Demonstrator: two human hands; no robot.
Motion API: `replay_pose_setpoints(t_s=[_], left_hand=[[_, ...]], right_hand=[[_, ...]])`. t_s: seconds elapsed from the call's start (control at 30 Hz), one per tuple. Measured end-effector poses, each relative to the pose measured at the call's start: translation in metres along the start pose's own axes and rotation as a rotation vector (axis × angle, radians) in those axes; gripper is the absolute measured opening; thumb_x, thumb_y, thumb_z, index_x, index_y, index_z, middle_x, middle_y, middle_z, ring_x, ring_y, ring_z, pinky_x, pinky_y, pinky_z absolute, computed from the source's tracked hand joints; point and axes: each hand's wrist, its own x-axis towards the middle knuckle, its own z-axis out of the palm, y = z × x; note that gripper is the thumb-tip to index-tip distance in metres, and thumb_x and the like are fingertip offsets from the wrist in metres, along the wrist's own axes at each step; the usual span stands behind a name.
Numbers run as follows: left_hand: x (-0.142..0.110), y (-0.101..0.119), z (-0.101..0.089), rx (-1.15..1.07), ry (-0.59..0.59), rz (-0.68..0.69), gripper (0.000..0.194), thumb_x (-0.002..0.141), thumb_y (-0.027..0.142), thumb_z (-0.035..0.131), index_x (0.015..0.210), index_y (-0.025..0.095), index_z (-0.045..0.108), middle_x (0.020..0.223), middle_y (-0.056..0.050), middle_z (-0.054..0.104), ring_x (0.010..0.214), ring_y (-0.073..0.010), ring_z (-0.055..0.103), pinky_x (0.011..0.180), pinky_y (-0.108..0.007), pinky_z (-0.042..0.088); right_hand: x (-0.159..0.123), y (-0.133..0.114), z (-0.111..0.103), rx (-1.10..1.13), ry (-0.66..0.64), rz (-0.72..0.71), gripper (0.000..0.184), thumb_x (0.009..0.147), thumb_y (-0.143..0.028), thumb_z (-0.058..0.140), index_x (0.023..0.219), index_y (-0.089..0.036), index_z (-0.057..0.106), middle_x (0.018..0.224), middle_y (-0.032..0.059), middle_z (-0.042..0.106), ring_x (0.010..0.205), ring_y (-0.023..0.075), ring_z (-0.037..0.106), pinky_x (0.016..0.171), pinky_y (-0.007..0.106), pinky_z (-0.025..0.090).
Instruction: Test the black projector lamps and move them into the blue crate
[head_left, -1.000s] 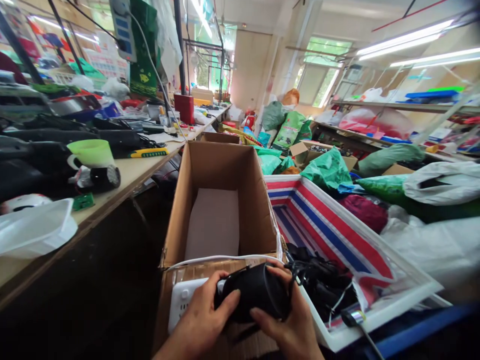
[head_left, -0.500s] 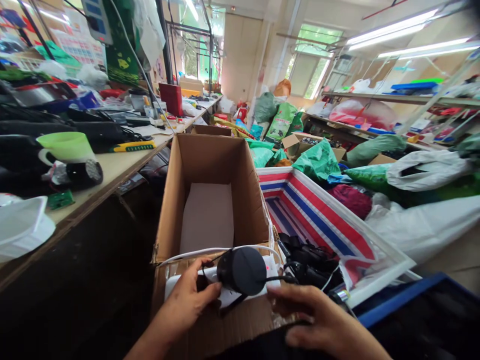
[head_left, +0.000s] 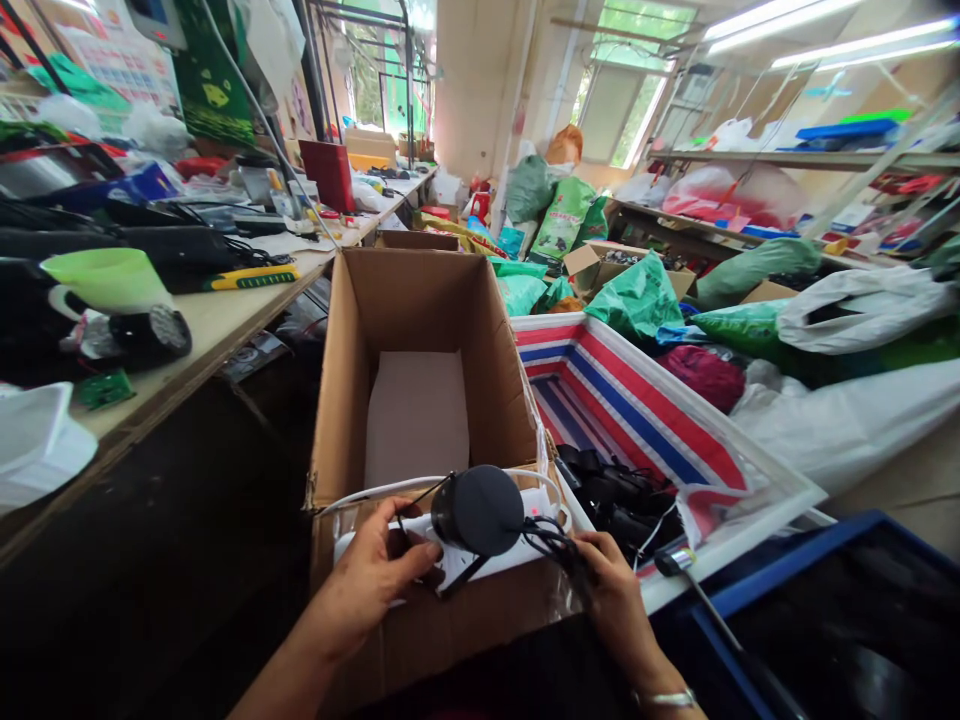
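A black device with a round, flat-faced head (head_left: 489, 510) is held over a white power strip (head_left: 525, 565) with a small red light. My left hand (head_left: 375, 560) is closed around a dark part on the device's left side, thumb and fingers pinching it. Just right of the head, a looped black cable (head_left: 553, 540) runs into my right hand (head_left: 611, 590), whose fingers are closed on the bundle. The power strip lies on a cardboard surface, partly covered by the device. Behind it, an open cardboard box (head_left: 341, 400) has a pale sheet on its bottom.
A striped, white-rimmed bin (head_left: 637, 410) on the right holds black items (head_left: 615, 495). Nearer stands a blue crate (head_left: 739, 600), with a metal-ended rod (head_left: 705, 590) by its edge. Along the left runs a cluttered workbench (head_left: 225, 325) bearing a white tub (head_left: 45, 450).
My right hand has moved from hovering open to closing on the cable, which is now gathered in loops. The device has shifted slightly up and left in view.
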Motion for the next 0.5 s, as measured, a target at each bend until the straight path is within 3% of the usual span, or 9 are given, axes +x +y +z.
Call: replay_pose_setpoints(t_s=[0.1,0.23,0.4,0.5], left_hand=[[-0.001,0.004,0.000,-0.037,0.065,0.053,0.056,0.065,0.034,0.080,0.104,0.020,0.042,0.077,-0.001,0.065,0.068,-0.0190,0.066,0.059,-0.032,0.056],[-0.002,0.016,0.004,-0.146,0.102,0.150,0.053,0.064,0.029,0.082,0.096,0.021,0.042,0.079,0.002,0.065,0.070,-0.0174,0.066,0.062,-0.034,0.058],[-0.002,0.020,0.009,-0.225,0.137,0.230,0.049,0.061,0.024,0.084,0.091,0.020,0.045,0.076,0.006,0.062,0.069,-0.0125,0.063,0.061,-0.028,0.059],[-0.001,0.018,0.009,-0.240,0.148,0.261,0.049,0.060,0.023,0.085,0.090,0.020,0.046,0.076,0.006,0.061,0.069,-0.0111,0.062,0.060,-0.025,0.057]], right_hand=[[0.006,-0.011,-0.012,0.066,0.092,0.061,0.020,0.081,-0.037,0.058,0.088,-0.020,0.065,0.081,0.0050,0.064,0.075,0.0182,0.062,0.069,0.029,0.051],[0.020,-0.037,-0.022,0.258,0.027,0.202,0.027,0.080,-0.044,0.060,0.085,-0.018,0.062,0.069,0.0022,0.066,0.062,0.0164,0.064,0.060,0.027,0.051],[0.021,-0.043,0.004,0.306,0.010,0.257,0.031,0.079,-0.045,0.062,0.090,-0.017,0.064,0.065,0.0028,0.068,0.063,0.0185,0.067,0.063,0.030,0.052],[0.016,-0.034,0.020,0.195,0.052,0.174,0.029,0.081,-0.044,0.061,0.088,-0.016,0.066,0.070,0.0044,0.069,0.062,0.0183,0.066,0.060,0.030,0.052]])
